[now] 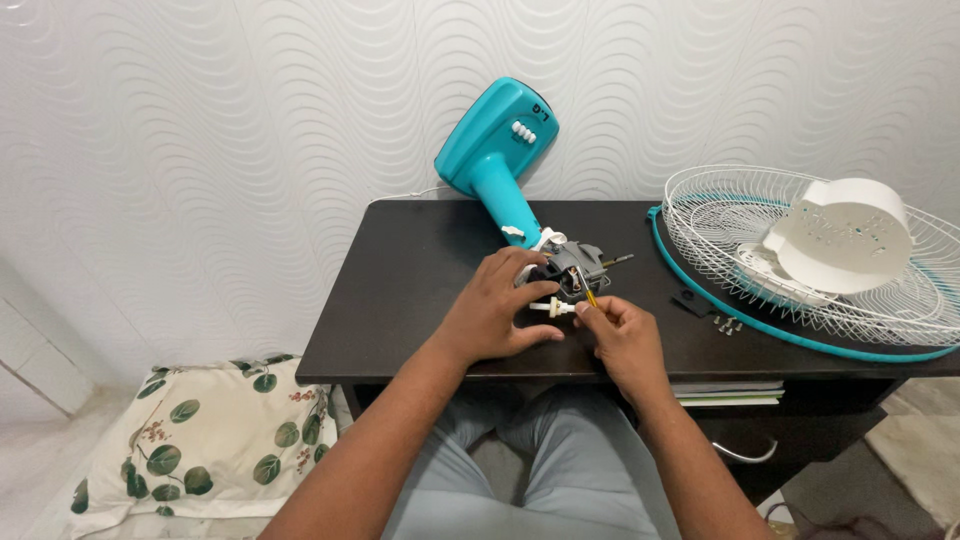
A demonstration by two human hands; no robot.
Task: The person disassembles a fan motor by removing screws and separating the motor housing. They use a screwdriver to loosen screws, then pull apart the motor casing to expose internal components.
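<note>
While left fingers [532, 292] steady the motor [575, 268], right fingers [583, 308] seemingly pinch a screwdriver [589, 293]

A home room; leaf-print pillow [200, 440] on floor; dark desk [400, 300]; textured wallpaper [200, 150].

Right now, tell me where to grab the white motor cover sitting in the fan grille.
Grip the white motor cover by its rounded outer rim, coming from above. It lies tilted in the wire fan grille, its domed vented face turned up and toward the person, so the rim is its freest edge.
</note>
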